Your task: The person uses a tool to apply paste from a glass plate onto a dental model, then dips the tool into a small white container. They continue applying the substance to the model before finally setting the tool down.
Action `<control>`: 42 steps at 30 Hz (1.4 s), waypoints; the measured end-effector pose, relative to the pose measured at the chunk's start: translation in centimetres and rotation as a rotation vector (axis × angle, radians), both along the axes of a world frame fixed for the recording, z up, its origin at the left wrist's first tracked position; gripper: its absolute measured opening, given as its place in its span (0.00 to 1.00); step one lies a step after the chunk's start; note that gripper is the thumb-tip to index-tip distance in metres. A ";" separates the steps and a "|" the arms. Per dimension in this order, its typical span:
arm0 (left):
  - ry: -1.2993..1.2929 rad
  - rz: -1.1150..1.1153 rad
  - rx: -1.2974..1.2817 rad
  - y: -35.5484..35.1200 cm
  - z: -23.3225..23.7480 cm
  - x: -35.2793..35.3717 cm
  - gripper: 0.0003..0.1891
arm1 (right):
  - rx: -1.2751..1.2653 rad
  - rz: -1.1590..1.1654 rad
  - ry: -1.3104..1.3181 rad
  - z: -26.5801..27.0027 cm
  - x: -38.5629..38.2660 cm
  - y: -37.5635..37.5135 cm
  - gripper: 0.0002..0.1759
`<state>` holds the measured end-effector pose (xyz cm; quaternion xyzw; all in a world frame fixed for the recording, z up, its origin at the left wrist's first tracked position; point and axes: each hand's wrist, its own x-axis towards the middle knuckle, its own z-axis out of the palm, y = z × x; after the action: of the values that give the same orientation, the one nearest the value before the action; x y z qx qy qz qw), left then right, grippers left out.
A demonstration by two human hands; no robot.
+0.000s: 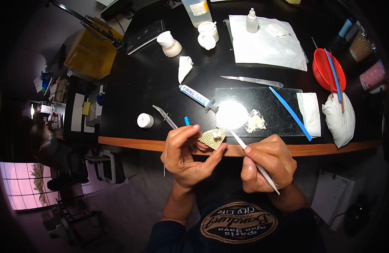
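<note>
My left hand (pixel 188 156) pinches a wedge-shaped, cream honeycomb firing tray (pixel 209 141) between fingers and thumb above the table's front edge. A small whitish lump (pixel 219 134) sits on it. In my right hand (pixel 270 163) is a slim white pointed tool (pixel 264 170), held like a pen. Its tip points up and left, just right of the tray and apart from it. Beyond my hands lies a glass slab (pixel 283 122) with a smear of cream paste (pixel 255 121) and a bright light reflection. A syringe labelled FIRING PASTE (pixel 196 95) rests near the slab's left edge.
Tweezers (pixel 165 116) and a small white jar (pixel 145 120) lie left. A scalpel (pixel 253 80) is behind the slab; a blue strip (pixel 290 113) crosses it. A red bowl (pixel 316 74), white bag (pixel 340 118) and folded tissue (pixel 309 114) stand right. Bottles (pixel 170 44) are farther back.
</note>
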<state>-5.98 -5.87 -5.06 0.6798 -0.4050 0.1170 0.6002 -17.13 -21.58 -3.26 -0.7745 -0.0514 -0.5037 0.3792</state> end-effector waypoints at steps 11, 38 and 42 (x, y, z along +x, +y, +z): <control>-0.041 0.056 -0.043 -0.5 0.2 0.2 0.35 | 0.028 0.011 -0.014 0.0 -0.3 -0.1 0.13; 0.808 -0.423 -0.313 2.2 2.2 2.7 0.46 | -0.045 -0.191 0.106 1.0 -3.0 -3.8 0.13; 0.794 -0.440 -0.294 2.3 2.1 2.8 0.43 | -0.038 -0.185 0.102 0.9 -3.0 -3.8 0.13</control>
<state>-3.14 -3.57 -2.95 0.4779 -0.2577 -0.2255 0.8089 -20.16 -25.40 -2.36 -0.8075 0.0303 -0.4955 0.3185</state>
